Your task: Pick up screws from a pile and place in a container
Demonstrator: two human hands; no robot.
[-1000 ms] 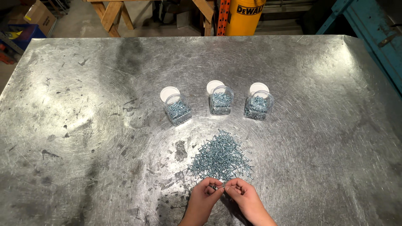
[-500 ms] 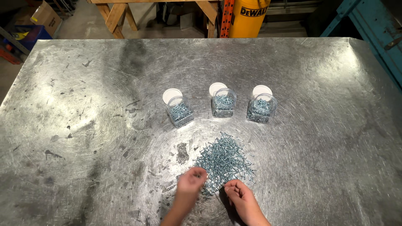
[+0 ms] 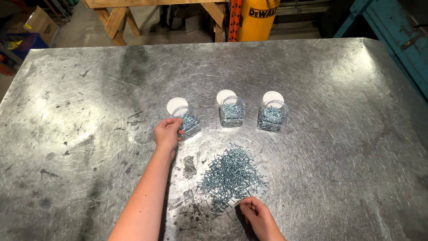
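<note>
1. Left hand had left the screw pile and reached the left jar, fingers curled against it.
2. Right hand stayed at the pile's near edge, fingers pinched; contents unclear.

Two clear jars and of screws stand open on the scratched metal bench, each with a white lid behind it. Beyond the far edge, a wooden sawhorse, yellow drum, cardboard box.
</note>
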